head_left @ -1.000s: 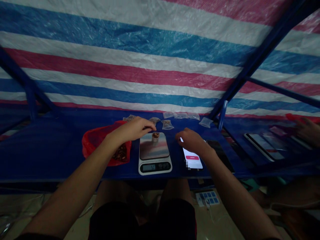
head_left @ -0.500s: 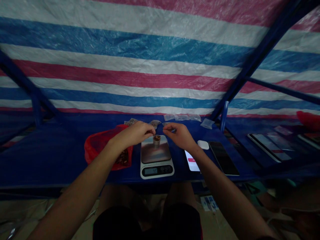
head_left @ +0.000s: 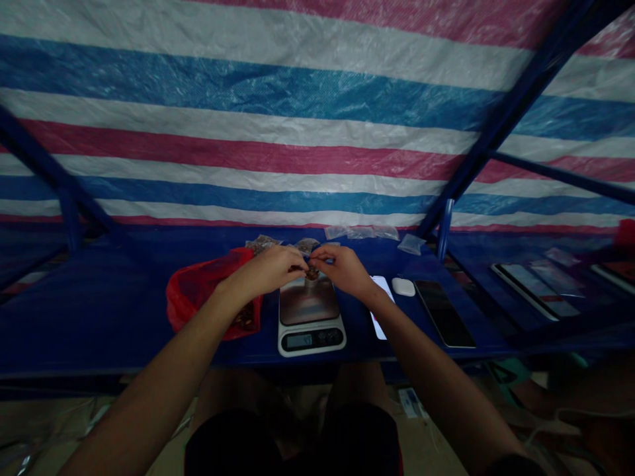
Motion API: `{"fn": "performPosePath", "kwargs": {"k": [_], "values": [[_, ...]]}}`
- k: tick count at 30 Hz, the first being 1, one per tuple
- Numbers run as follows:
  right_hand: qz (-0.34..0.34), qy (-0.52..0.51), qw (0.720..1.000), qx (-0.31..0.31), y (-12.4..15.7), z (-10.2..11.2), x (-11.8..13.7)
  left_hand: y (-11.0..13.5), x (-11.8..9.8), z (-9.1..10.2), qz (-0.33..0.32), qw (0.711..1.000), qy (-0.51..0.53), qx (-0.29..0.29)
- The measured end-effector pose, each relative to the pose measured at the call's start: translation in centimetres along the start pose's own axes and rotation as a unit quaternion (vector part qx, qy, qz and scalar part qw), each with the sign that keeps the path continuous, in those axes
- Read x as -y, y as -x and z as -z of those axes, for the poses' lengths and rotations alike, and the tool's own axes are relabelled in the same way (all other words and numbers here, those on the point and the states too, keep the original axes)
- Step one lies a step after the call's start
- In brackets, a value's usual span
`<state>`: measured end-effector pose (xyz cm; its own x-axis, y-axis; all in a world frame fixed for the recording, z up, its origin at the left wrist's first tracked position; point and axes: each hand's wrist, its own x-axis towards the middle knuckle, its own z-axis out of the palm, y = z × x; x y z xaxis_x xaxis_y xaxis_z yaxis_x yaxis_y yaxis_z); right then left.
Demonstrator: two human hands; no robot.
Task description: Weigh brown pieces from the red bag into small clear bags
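A small cup (head_left: 311, 283) holding brown pieces stands on the steel plate of a white kitchen scale (head_left: 308, 304). Its lit display is too small to read surely. My left hand (head_left: 284, 266) is at the cup's left rim, thumb and fingers pinched together. From the right, my right hand (head_left: 343, 268) reaches over the cup with its fingers closed in a pinch too. What either pinch holds is too small to make out. Left of the scale, partly behind my left forearm, lies an opened red plastic bag (head_left: 198, 291) with brown pieces inside.
Filled clear packets (head_left: 262, 243) and flat clear bags (head_left: 361, 232) lie along the back of the blue table (head_left: 99, 317). On the right are a lit phone (head_left: 380, 324), a white earbud case (head_left: 403, 287) and a dark phone (head_left: 444, 314). Blue metal posts (head_left: 445, 230) rise behind.
My right hand has moved left, from beside the cup to over it, and uncovers more of the lit phone's top. My left hand stays by the rim.
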<state>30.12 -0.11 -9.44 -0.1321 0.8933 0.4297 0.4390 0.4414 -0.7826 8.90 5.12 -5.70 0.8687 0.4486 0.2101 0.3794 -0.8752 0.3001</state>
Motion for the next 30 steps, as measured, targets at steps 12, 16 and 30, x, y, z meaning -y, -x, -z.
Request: {"fn": "performPosePath", "kwargs": {"k": [12, 16, 30], "values": [[-0.022, 0.0, 0.999, -0.038, 1.2, 0.3, -0.9, 0.0, 0.0, 0.6, 0.002, 0.999, 0.047, 0.0], [-0.02, -0.006, 0.999, -0.047, 1.3, 0.8, -0.6, -0.2, -0.4, 0.8, -0.001, 0.995, 0.079, -0.053], [-0.028, 0.012, 0.997, -0.074, 2.6, 2.1, -1.2, -0.7, -1.5, -0.2, -0.001, 0.994, 0.101, -0.047]]}}
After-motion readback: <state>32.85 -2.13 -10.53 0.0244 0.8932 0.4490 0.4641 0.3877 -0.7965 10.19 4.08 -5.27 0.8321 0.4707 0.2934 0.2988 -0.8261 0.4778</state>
